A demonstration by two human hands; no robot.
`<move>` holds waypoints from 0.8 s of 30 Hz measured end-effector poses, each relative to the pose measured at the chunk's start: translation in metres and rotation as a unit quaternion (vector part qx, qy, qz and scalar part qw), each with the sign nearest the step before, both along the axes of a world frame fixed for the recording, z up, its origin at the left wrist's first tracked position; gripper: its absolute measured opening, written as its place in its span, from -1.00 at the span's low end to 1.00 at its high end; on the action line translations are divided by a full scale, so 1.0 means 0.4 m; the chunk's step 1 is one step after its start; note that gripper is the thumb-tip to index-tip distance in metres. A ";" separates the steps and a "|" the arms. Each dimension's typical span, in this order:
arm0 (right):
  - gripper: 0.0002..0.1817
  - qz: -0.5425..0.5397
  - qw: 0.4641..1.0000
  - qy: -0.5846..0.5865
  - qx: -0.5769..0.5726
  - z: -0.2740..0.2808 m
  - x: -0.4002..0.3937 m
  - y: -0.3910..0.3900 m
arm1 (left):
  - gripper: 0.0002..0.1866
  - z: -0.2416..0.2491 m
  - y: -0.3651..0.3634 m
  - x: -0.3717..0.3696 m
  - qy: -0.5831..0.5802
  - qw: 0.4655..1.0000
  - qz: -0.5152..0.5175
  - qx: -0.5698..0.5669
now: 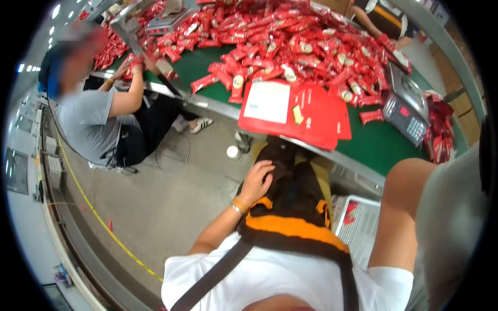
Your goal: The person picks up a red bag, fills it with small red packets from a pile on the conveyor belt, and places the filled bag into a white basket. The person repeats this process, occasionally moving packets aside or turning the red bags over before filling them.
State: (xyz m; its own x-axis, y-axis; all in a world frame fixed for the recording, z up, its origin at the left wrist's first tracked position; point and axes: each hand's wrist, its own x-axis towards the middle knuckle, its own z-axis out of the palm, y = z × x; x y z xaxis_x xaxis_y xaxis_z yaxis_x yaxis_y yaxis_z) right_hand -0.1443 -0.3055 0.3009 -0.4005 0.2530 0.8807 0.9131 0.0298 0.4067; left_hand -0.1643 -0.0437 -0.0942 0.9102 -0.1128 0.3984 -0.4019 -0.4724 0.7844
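Observation:
My left hand (257, 181) rests on the dark apron (282, 160) over my lap, its fingers slightly spread and empty. My right arm (402, 207) is raised with the elbow bent near the table edge; its hand is out of view. In front of me, flat red bags (324, 122) lie at the edge of the green table (365, 150), with a white sheet (267, 101) and a small yellowish piece (297, 114) on top. Behind them spreads a large heap of small red packets (290, 46).
A digital scale (407, 106) stands at the right, beside more dark red packets (440, 127). A seated co-worker (93, 114) handles packets at the left; another person (381, 20) is across the table. A white crate (358, 225) sits below the table. Metal frame bars (454, 41) cross overhead.

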 end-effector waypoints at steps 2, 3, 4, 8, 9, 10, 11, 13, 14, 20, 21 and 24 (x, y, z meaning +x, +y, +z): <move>-0.38 0.001 1.000 -0.013 0.002 0.006 -0.003 -0.010 | -0.75 -0.012 -0.001 0.004 0.001 1.000 0.008 0.006; -0.38 0.001 1.000 -0.025 0.003 0.015 -0.008 -0.021 | -0.75 -0.017 -0.002 0.005 0.001 1.000 0.011 0.006; -0.38 0.004 1.000 -0.029 0.002 0.014 -0.013 -0.026 | -0.74 -0.018 -0.001 0.004 0.008 1.000 0.010 0.005; -0.39 -0.010 1.000 -0.008 0.010 0.021 -0.030 -0.047 | -0.75 -0.035 0.001 -0.009 -0.017 1.000 0.016 0.011; -0.40 -0.018 1.000 0.006 0.010 0.022 -0.038 -0.052 | -0.75 -0.009 -0.001 -0.016 0.011 1.000 0.017 0.002; -0.40 -0.022 1.000 0.009 0.009 0.027 -0.042 -0.053 | -0.75 0.011 0.000 -0.030 0.031 0.999 0.019 -0.006; -0.40 -0.026 1.000 0.003 0.008 0.024 -0.043 -0.048 | -0.75 0.007 0.005 -0.045 0.033 0.999 0.017 0.000; -0.40 -0.015 1.000 -0.001 0.008 0.031 -0.049 -0.040 | -0.75 0.000 0.006 -0.039 0.026 0.999 0.020 0.001; -0.41 -0.011 1.000 0.000 0.008 0.033 -0.049 -0.037 | -0.75 -0.002 0.006 -0.043 0.024 0.999 0.032 0.000; -0.42 0.032 0.999 -0.013 0.006 0.052 -0.037 -0.011 | -0.75 -0.010 0.007 -0.036 0.031 0.999 0.022 0.004; -0.42 0.043 0.999 -0.013 0.008 0.051 -0.033 -0.007 | -0.75 -0.008 0.005 -0.034 0.037 0.999 0.021 0.006; -0.43 0.066 0.998 -0.006 0.020 0.033 -0.015 0.004 | -0.76 -0.028 -0.002 -0.021 0.029 0.999 0.011 0.028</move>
State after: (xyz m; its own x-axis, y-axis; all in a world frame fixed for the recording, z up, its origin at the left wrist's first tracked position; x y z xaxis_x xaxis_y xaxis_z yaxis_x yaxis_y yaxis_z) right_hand -0.1503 -0.3039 0.3140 -0.4389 0.1624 0.8837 0.8972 0.1324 0.4213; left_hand -0.1727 -0.0443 -0.1055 0.9343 -0.1134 0.3379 -0.3451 -0.5246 0.7783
